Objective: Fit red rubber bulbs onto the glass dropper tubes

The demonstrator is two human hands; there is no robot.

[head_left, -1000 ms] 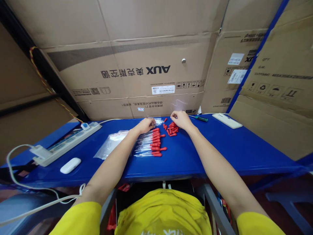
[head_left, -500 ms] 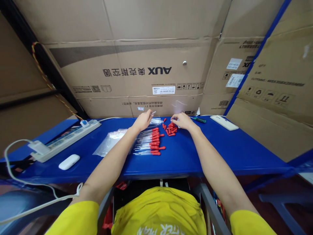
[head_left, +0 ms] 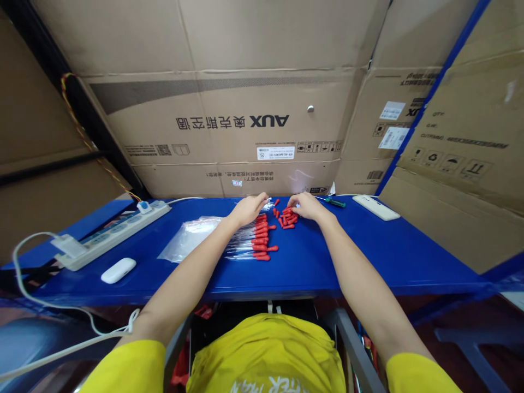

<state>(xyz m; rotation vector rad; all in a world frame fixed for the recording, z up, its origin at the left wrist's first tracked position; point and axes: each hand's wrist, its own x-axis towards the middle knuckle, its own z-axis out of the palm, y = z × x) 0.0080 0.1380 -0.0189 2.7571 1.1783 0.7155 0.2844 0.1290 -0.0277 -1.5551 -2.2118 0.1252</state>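
Note:
A row of clear tubes with red caps [head_left: 257, 240] lies on the blue table [head_left: 368, 256]. Beyond it sits a small heap of loose red caps [head_left: 287, 218]. My left hand [head_left: 248, 208] is closed at the far end of the row, pinching a thin clear tube. Over the loose caps my right hand [head_left: 308, 206] rests with fingers curled; what they hold is hidden.
A clear plastic bag [head_left: 190, 236] lies left of the tubes. A white power strip [head_left: 110, 233] and a white case [head_left: 118, 270] are at the left. A green screwdriver [head_left: 335, 203] and a white remote [head_left: 375, 207] lie at the right. Cardboard boxes [head_left: 254, 120] wall the back.
My left hand, raised with a tube half a second ago, has come down to the far end of the row. My right hand stays over the loose caps.

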